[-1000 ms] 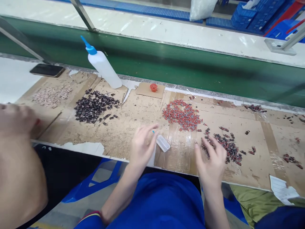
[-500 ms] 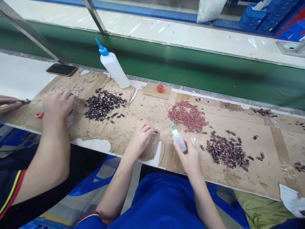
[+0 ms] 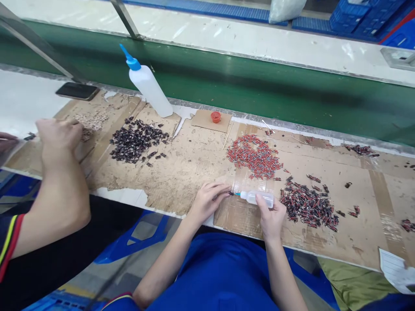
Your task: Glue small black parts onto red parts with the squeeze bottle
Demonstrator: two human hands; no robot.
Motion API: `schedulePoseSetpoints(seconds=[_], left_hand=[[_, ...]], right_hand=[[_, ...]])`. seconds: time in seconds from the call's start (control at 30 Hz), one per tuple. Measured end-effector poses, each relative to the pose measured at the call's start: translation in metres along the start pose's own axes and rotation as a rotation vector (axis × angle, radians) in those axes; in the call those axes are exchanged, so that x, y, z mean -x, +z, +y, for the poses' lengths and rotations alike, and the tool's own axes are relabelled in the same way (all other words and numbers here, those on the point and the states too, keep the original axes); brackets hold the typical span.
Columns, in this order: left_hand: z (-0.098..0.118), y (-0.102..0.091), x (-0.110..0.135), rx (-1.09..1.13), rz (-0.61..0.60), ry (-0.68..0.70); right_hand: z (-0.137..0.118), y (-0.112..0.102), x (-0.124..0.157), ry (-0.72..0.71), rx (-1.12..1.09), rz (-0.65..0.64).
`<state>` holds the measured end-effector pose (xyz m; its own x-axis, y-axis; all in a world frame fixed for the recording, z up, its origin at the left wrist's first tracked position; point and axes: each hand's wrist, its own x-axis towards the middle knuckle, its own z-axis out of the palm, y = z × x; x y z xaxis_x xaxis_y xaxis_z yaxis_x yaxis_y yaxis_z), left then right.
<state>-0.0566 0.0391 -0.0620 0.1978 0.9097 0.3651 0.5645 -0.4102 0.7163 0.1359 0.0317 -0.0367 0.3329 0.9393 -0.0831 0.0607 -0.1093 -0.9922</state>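
My left hand [image 3: 210,199] is closed, pinching a small dark part [image 3: 231,193] at its fingertips. My right hand [image 3: 272,216] grips a small squeeze bottle [image 3: 261,198], tipped nearly level. Its blue nozzle [image 3: 238,194] points left and meets or almost meets the dark part; I cannot tell whether they touch. Behind the bottle lies a heap of small red-and-silver parts [image 3: 253,156]. To the right of my right hand is a pile of black-and-red parts [image 3: 309,205].
A co-worker's arm [image 3: 65,172] reaches in at left beside a pile of black parts [image 3: 134,140]. A large white bottle [image 3: 151,90] with a blue nozzle stands behind. Near the back edge sit a red cup [image 3: 215,117] and a phone [image 3: 77,91]. Worn cardboard [image 3: 181,172] covers the bench.
My left hand has moved right with the dark part. The small bottle has tilted from upright to nearly level, its nozzle now at that part. The co-worker's hand has shifted left.
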Motion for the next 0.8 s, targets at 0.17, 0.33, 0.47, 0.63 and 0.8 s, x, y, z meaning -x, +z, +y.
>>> schedulePoseSetpoints(seconds=[0.17,0.33,0.47,0.63,0.8], left_hand=[[0.0024,-0.0002,-0.0014,0.027,0.022,-0.051],[0.0009,0.0013,-0.0013,0.059,0.038,-0.053],[0.0020,0.0017,-0.0023,0.063,0.058,-0.046],[0.0048,0.0012,-0.0035,0.052,0.078,-0.057],[0.0052,0.0005,-0.0035,0.054,0.080,-0.057]], right_hand=[[-0.0038,0.0015,0.0010,-0.027,0.050,0.007],[-0.0045,0.0020,0.0000,-0.040,0.089,-0.029],[-0.0046,0.0040,-0.0004,-0.046,0.129,-0.037],[-0.0023,0.0041,0.0008,-0.028,0.134,0.004],[0.0005,0.0008,0.0010,0.007,0.099,0.038]])
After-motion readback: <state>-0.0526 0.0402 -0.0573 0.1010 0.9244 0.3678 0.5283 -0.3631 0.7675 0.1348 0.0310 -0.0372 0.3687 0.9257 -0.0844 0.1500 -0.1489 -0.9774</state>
